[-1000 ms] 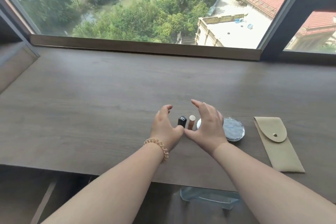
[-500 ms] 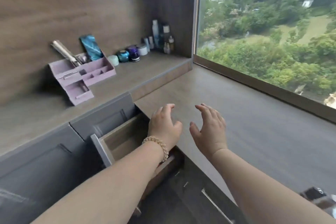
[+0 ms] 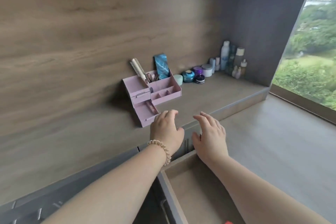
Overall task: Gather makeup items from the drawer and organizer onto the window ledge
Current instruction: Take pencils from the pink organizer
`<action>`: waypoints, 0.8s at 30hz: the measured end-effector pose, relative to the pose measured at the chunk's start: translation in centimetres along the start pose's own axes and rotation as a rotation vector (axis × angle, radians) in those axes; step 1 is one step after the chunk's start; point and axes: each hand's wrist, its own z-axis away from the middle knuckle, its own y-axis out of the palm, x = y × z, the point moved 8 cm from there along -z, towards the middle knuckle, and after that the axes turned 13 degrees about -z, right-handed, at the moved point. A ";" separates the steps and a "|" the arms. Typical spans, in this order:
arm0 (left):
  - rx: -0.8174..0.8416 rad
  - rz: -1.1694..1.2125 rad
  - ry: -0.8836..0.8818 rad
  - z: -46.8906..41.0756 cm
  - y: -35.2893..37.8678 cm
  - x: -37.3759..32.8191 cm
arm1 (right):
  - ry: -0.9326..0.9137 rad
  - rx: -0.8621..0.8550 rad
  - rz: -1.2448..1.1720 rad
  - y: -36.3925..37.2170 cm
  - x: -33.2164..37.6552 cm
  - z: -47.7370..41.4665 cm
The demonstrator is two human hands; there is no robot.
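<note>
Where the raised shelf point(image 3: 218, 92) meets the wall stands one lilac plastic organizer point(image 3: 164, 88), its small lower tray point(image 3: 143, 112) pulled out with one pink tube point(image 3: 151, 106) inside. One hairbrush point(image 3: 138, 69) and one blue patterned case point(image 3: 161, 65) lean in its back compartment. Five round jars point(image 3: 188, 76) sit to its right. Left hand point(image 3: 166, 129) and right hand point(image 3: 211, 132) hover with fingers spread, holding nothing, above the open wooden drawer point(image 3: 190, 187) beside the window ledge point(image 3: 272, 142).

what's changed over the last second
Both hands came off the two lipsticks standing on the ledge and swung left with the view: the left hand now hovers by the organizer, the right hand over the open drawer. Unchanged: both hands open and empty, the organizer where it was.
</note>
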 end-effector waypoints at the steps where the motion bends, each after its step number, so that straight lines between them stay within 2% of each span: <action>1: -0.010 -0.013 -0.010 -1.1 -0.2 1.2 | -0.005 0.031 0.006 1.4 0.5 -0.8; 5: -0.067 -0.062 -0.058 -5.4 -0.2 5.4 | -0.079 0.113 0.045 5.4 1.9 -4.1; 11: -0.149 -0.202 -0.086 -11.0 -0.3 9.0 | -0.166 0.121 0.035 8.9 2.1 -12.1; 13: -0.135 -0.262 -0.082 -12.7 -0.1 10.0 | -0.203 0.121 0.018 10.0 1.9 -14.9; 18: -0.022 -0.354 -0.210 -17.6 2.0 14.4 | -0.256 0.201 0.020 15.3 0.7 -22.6; 24: -0.069 -0.439 -0.190 -20.8 5.9 15.7 | -0.198 0.221 0.111 20.5 -0.5 -30.9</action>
